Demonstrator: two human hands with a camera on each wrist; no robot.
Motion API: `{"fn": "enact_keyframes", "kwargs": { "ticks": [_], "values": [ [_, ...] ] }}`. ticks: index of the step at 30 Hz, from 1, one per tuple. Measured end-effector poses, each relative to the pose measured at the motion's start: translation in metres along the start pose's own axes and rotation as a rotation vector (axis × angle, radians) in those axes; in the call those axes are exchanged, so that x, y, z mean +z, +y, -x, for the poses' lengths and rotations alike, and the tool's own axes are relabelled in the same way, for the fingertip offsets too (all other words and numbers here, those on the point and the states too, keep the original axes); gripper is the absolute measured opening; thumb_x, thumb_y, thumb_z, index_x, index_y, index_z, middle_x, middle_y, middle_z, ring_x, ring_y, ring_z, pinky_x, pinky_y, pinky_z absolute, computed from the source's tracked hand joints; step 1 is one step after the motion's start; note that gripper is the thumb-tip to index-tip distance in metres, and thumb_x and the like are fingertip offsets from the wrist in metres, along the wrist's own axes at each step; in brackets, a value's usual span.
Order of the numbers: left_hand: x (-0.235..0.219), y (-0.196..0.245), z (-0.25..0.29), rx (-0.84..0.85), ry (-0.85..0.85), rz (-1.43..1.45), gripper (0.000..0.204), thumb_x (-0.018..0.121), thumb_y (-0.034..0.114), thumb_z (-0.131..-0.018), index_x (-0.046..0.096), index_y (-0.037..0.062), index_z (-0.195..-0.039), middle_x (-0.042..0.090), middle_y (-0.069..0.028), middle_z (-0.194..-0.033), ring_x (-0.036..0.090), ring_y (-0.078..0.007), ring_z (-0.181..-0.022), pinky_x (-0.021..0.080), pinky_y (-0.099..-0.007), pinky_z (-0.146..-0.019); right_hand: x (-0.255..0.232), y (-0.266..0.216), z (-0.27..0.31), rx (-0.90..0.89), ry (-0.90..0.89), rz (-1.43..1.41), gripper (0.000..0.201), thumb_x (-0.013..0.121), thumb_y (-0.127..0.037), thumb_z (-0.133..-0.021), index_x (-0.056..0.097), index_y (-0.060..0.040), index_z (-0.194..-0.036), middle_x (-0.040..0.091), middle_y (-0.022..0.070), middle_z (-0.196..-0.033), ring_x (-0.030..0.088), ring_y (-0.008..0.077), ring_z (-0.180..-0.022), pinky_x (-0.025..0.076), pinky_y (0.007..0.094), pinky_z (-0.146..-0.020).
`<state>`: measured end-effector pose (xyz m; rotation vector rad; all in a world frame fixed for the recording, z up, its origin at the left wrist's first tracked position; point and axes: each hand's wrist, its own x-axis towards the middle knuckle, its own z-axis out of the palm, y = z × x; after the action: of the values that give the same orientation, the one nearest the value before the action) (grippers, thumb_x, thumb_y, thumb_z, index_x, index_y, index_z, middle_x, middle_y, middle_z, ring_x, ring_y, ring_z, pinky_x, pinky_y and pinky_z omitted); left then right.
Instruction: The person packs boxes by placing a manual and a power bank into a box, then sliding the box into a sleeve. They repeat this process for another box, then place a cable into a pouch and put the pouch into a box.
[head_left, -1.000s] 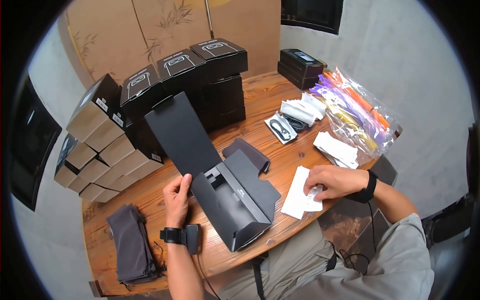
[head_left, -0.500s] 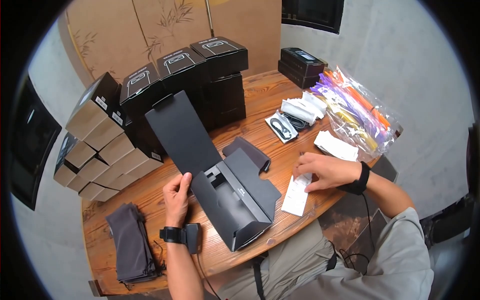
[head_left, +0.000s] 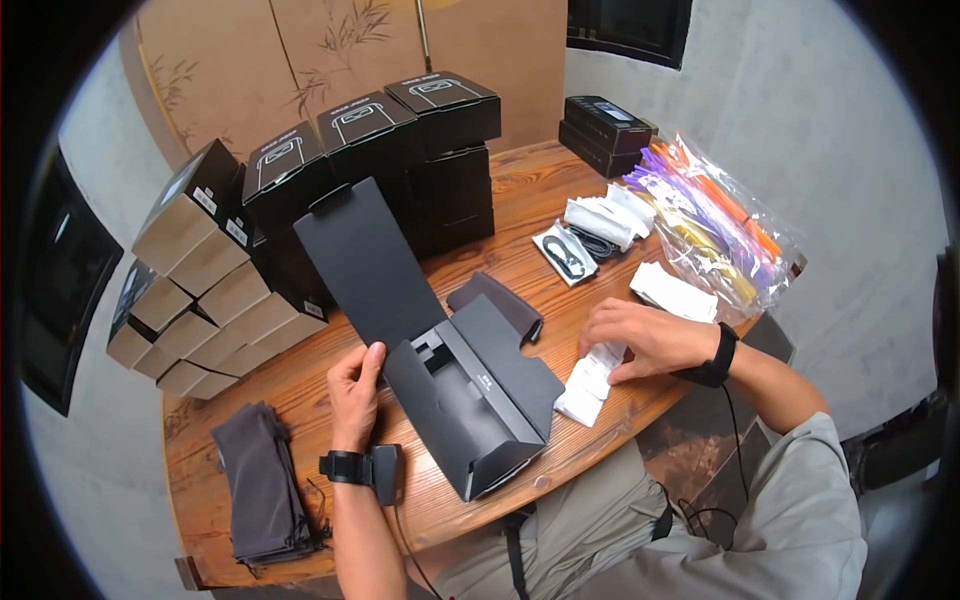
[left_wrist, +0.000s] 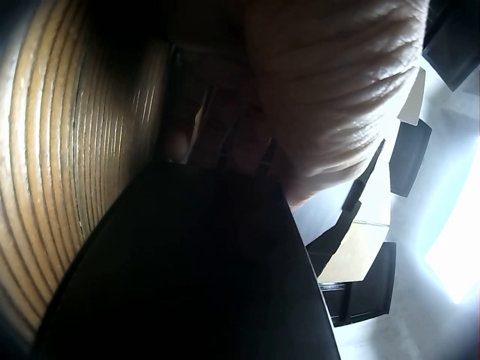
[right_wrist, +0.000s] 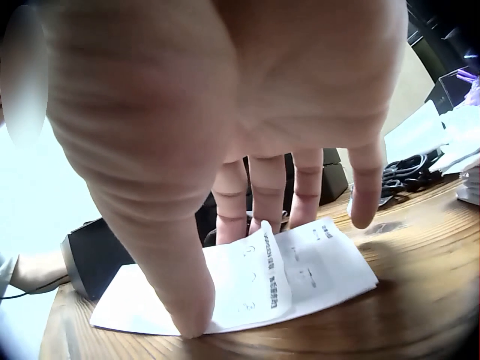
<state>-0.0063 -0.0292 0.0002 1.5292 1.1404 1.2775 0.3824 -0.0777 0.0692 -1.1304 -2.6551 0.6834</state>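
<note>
"Where is the paper [head_left: 588, 392]?"

"On the tabletop [head_left: 190, 460], beside the open box [head_left: 418, 408], under the right hand [head_left: 650, 342]. The fingers are well spread; the thumb touches the near edge and three fingers reach past the far one. I can't tell how firmly they hold it."

"What could go wrong there?"

"It has creases, and part of it overlaps the rest. Uneven pressure from the thumb could crumple it or skew a fold. The sheets could also slide apart, since nothing else pins them."

"And the flap [head_left: 510, 350]?"

"It sticks out right beside the paper. A corner pushed that way might catch on it and bend."

"What about the left hand [head_left: 352, 400]?"

"Its fingers are curled in and it grips the box's side, the thumb at the edge near the lid [head_left: 372, 270]. Squeezing too hard could buckle the thin wall. If that grip slackened, a knock could turn the box, because the raised lid gives it an awkward balance."
</note>
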Motion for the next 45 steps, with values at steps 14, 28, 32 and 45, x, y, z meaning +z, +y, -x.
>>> {"fn": "enact_keyframes", "kwargs": {
  "ticks": [14, 28, 32, 45],
  "values": [
    [0.0, -0.003, 0.0, -0.002, 0.009, 0.003, 0.029, 0.061, 0.021, -0.097, 0.063, -0.0011, -0.079, 0.05, 0.0077, -0.072, 0.04, -0.0027, -0.068, 0.032, -0.0211, -0.06, -0.009, 0.005, 0.027, 0.097, 0.107, -0.229, 0.013, 0.074, -0.011, -0.082, 0.067, -0.0015, -0.089, 0.066, 0.0068, -0.086, 0.062, 0.0215, -0.086, 0.05, 0.0318, -0.075],
    [-0.001, -0.003, 0.0, -0.013, 0.006, 0.003, 0.027, 0.061, 0.02, -0.097, 0.064, -0.0006, -0.08, 0.05, 0.0074, -0.072, 0.041, -0.0029, -0.067, 0.033, -0.0212, -0.06, -0.014, -0.003, 0.028, 0.355, 0.375, -0.237, 0.015, 0.069, -0.009, -0.087, 0.069, 0.0017, -0.097, 0.069, 0.0028, -0.085, 0.062, 0.0086, -0.077, 0.05, 0.0259, -0.071],
    [0.001, 0.001, 0.0, -0.016, 0.006, 0.007, 0.028, 0.061, 0.021, -0.097, 0.064, -0.0007, -0.08, 0.05, 0.0073, -0.072, 0.041, -0.003, -0.067, 0.033, -0.0212, -0.06, -0.003, 0.015, 0.025, 0.41, 0.382, -0.359, 0.016, 0.068, -0.009, -0.087, 0.068, 0.0007, -0.1, 0.069, 0.0042, -0.085, 0.062, 0.0097, -0.075, 0.051, 0.0263, -0.07],
    [0.0, 0.0, 0.0, -0.021, 0.002, -0.003, 0.028, 0.061, 0.022, -0.097, 0.064, -0.0006, -0.08, 0.05, 0.0077, -0.072, 0.04, -0.0029, -0.067, 0.032, -0.0212, -0.06, 0.022, 0.027, 0.018, 0.23, 0.435, 0.17, 0.02, 0.068, -0.009, -0.081, 0.067, -0.0054, -0.1, 0.067, 0.0104, -0.102, 0.062, 0.0295, -0.094, 0.051, 0.0376, -0.083]
  ]
}}
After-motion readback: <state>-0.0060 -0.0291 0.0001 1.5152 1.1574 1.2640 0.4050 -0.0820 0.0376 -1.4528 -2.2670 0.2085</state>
